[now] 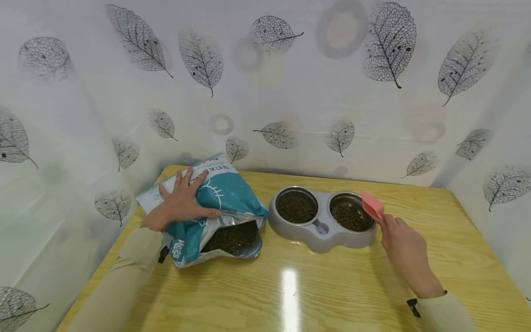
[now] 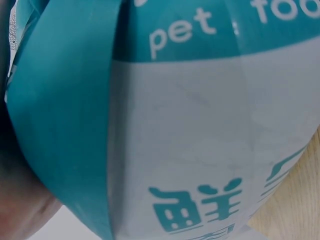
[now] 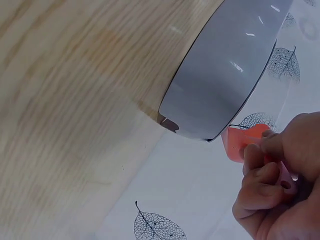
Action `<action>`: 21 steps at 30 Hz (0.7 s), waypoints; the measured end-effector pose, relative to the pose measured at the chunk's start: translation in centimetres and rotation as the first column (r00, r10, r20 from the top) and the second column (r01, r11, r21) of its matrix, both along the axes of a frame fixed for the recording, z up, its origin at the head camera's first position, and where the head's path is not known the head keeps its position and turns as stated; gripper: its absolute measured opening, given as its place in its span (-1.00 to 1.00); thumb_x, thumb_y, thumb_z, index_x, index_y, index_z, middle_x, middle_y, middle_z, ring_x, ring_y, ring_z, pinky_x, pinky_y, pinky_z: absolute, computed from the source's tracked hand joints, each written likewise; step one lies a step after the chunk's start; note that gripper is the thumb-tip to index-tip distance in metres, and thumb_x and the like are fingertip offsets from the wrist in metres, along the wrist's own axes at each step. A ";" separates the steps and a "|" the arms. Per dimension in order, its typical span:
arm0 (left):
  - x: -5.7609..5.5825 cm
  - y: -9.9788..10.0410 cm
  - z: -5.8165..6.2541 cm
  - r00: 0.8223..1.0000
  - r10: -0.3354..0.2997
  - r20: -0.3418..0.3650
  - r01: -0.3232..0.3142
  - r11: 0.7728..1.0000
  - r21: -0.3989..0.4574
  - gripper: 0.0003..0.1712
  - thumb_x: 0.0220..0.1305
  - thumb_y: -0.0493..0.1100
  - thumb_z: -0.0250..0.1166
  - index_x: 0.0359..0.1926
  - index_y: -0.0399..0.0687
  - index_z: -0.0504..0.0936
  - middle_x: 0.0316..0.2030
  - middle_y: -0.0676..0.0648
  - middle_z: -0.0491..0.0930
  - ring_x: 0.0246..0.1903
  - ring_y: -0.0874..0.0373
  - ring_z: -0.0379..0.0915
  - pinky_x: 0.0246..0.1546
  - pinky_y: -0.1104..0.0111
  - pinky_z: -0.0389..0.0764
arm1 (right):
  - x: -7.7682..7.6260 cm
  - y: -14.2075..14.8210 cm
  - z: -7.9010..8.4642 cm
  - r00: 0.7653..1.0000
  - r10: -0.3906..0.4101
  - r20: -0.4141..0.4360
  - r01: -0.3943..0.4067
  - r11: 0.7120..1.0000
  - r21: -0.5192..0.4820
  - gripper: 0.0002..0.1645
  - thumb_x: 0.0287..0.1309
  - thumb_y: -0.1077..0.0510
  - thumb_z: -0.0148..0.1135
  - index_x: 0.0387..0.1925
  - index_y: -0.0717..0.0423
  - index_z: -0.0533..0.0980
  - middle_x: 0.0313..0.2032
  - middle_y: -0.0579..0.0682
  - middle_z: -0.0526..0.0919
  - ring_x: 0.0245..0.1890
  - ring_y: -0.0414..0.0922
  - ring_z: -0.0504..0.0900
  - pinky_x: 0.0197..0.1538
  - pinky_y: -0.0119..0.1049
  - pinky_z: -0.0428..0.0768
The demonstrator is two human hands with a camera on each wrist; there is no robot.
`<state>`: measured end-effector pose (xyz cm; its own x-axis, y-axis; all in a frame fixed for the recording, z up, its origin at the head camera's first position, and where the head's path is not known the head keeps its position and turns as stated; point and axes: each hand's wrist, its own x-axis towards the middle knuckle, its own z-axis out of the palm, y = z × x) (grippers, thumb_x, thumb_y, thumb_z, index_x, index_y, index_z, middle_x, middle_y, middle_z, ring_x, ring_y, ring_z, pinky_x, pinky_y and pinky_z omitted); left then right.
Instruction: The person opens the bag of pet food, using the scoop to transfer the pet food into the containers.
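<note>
A teal and white pet food bag lies on its side, its open mouth facing forward with brown kibble inside. My left hand rests on top of the bag with fingers spread. In the left wrist view the printed bag fills most of the frame. My right hand grips the handle of a pink scoop, tilted at the right rim of the double bowl feeder. Kibble lies in both the left bowl and the right bowl. The right wrist view shows curled fingers round the scoop handle.
A yellow wood-grain table carries everything. Behind it and at both sides hangs a pale sheet printed with dark leaves. The feeder stands just right of the bag's mouth.
</note>
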<state>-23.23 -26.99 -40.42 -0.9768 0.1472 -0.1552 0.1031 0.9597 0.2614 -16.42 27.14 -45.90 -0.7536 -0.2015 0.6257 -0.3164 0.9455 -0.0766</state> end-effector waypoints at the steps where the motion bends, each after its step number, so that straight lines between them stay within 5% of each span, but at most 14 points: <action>1: 0.0 0.0 0.0 1.000 0.001 0.000 -0.001 1.000 -0.002 0.50 -0.04 0.63 0.35 0.68 0.15 -0.25 0.63 -0.34 -0.42 0.57 -0.48 -0.60 0.21 -0.67 -0.41 | 0.0 0.0 -0.1 1.000 0.000 -0.006 0.000 1.000 0.001 -0.82 0.14 0.37 0.39 -0.29 0.34 0.51 -0.69 0.10 0.39 -0.80 -0.14 0.17 -0.73 -0.28 0.10; 3: 0.1 0.1 0.1 1.000 0.002 -0.001 -0.002 1.000 -0.003 0.50 -0.04 0.62 0.35 0.68 0.14 -0.24 0.63 -0.34 -0.41 0.57 -0.48 -0.59 0.21 -0.67 -0.41 | 0.0 0.0 -0.1 1.000 0.004 0.002 -0.004 1.000 -0.014 -0.81 0.14 0.37 0.40 -0.28 0.34 0.53 -0.69 0.09 0.40 -0.78 -0.16 0.17 -0.71 -0.29 0.11; 6: 0.1 0.2 0.2 1.000 0.003 -0.004 -0.003 1.000 0.000 0.50 -0.04 0.62 0.36 0.68 0.13 -0.23 0.63 -0.35 -0.41 0.57 -0.48 -0.59 0.21 -0.68 -0.41 | 0.2 -0.3 0.2 0.992 0.025 0.122 -0.011 0.993 -0.115 -0.88 0.28 0.33 0.32 -0.25 0.36 0.55 -0.68 0.03 0.42 -0.73 -0.23 0.18 -0.66 -0.34 0.14; 9: 0.1 0.2 0.2 1.000 0.001 -0.005 -0.001 1.000 0.004 0.50 -0.05 0.62 0.36 0.68 0.13 -0.23 0.63 -0.35 -0.40 0.57 -0.48 -0.58 0.20 -0.68 -0.41 | 0.6 -0.7 0.9 0.947 0.078 0.313 0.013 0.960 -0.279 -0.77 0.48 0.22 0.13 -0.16 0.38 0.57 -0.61 -0.01 0.50 -0.69 -0.31 0.24 -0.59 -0.37 0.22; 12: 0.1 0.1 0.1 1.000 0.000 -0.005 0.001 1.000 0.007 0.50 -0.06 0.64 0.34 0.68 0.15 -0.23 0.63 -0.35 -0.40 0.57 -0.49 -0.59 0.20 -0.68 -0.41 | 1.0 -1.4 1.6 0.855 0.176 0.488 0.067 0.896 -0.440 -0.61 0.61 0.08 -0.05 -0.11 0.34 0.54 -0.54 -0.02 0.53 -0.66 -0.33 0.29 -0.55 -0.36 0.31; 15: 0.0 0.0 0.0 1.000 0.000 -0.007 0.000 1.000 0.006 0.50 -0.06 0.66 0.33 0.68 0.17 -0.23 0.63 -0.35 -0.40 0.57 -0.49 -0.58 0.20 -0.68 -0.41 | 1.3 -2.4 2.2 0.733 0.328 0.595 0.104 0.811 -0.575 -0.54 0.64 -0.02 -0.13 -0.13 0.30 0.49 -0.53 -0.03 0.48 -0.68 -0.30 0.27 -0.58 -0.34 0.34; 21: 0.0 0.1 0.0 1.000 0.000 -0.006 0.000 1.000 0.008 0.49 -0.05 0.65 0.33 0.68 0.17 -0.23 0.63 -0.35 -0.40 0.57 -0.49 -0.58 0.20 -0.67 -0.43 | 1.9 -5.5 2.4 0.485 0.635 0.601 0.091 0.647 -0.757 -0.46 0.64 -0.05 -0.16 -0.15 0.41 0.42 -0.60 -0.10 0.36 -0.73 -0.33 0.16 -0.68 -0.40 0.24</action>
<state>-23.22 -26.85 -40.45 -0.9777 0.1488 -0.1481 0.1051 0.9576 0.2683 -14.52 21.68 -43.48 -0.9281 -0.3449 -0.1400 -0.0011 0.3786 -0.9255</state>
